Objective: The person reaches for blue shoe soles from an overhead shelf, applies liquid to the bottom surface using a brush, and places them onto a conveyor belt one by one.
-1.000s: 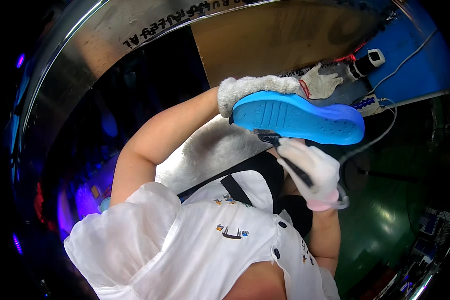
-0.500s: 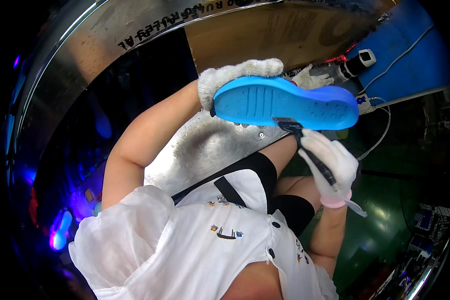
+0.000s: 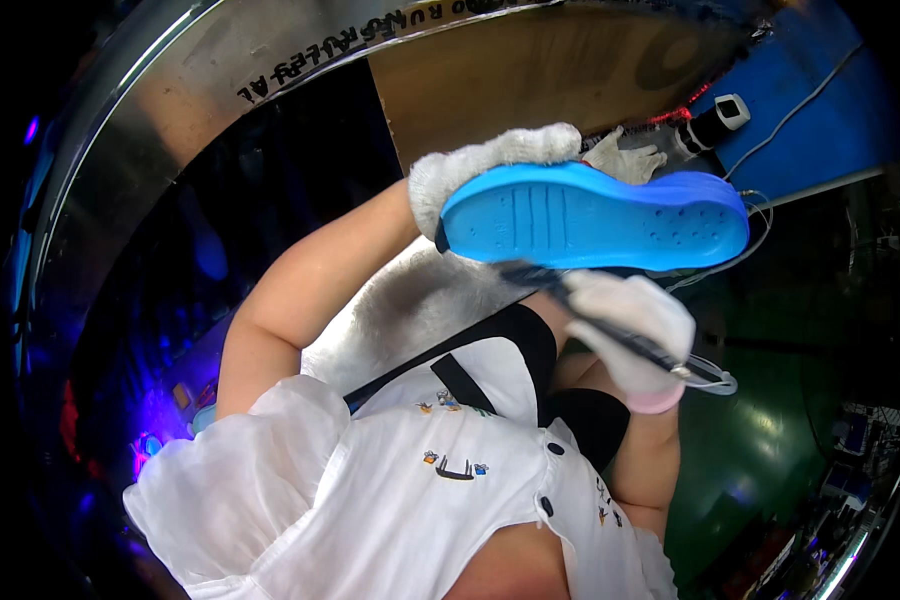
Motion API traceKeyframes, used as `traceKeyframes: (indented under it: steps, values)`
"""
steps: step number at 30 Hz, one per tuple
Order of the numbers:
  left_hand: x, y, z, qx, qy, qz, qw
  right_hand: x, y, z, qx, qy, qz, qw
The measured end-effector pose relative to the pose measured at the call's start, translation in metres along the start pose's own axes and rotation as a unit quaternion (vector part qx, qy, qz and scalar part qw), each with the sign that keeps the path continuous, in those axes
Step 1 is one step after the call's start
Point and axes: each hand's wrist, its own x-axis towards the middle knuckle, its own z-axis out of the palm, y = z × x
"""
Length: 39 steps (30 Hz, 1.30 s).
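Head view: left hand (image 3: pixel 488 156) grips blue sole (image 3: pixel 590 218) by far edge, apparently freeing near edge; right hand (image 3: pixel 638 312) clasps black brush (image 3: pixel 558 288).

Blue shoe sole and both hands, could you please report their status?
Left hand: gloved, holding blue shoe sole. Right hand: gloved, gripping black-handled brush, blurred, near sole's lower edge. Sole: patterned face toward camera, nothing covering it.
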Motion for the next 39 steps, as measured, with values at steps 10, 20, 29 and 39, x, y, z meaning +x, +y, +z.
traceKeyframes:
  steps: [10, 20, 29, 39]
  values:
    - [-0.016, 0.022, 0.003, 0.075, 0.002, -0.042, 0.996, -0.003, -0.014, -0.019, -0.223, -0.042, -0.014, 0.974]
    - [-0.004, -0.022, 0.015, -0.153, 0.000, -0.002, 0.988, -0.003, -0.010, -0.029, -0.018, 0.023, 0.083, 0.996]
    - [-0.038, -0.044, 0.063, -0.179, 0.078, 0.132, 0.972, -0.018, -0.026, 0.015, -0.019, 0.121, 0.036, 0.992]
    - [-0.128, 0.174, 0.051, 0.056, 0.064, 0.372, 0.924, -0.025, -0.040, 0.019, 0.297, 0.318, 0.100, 0.895]
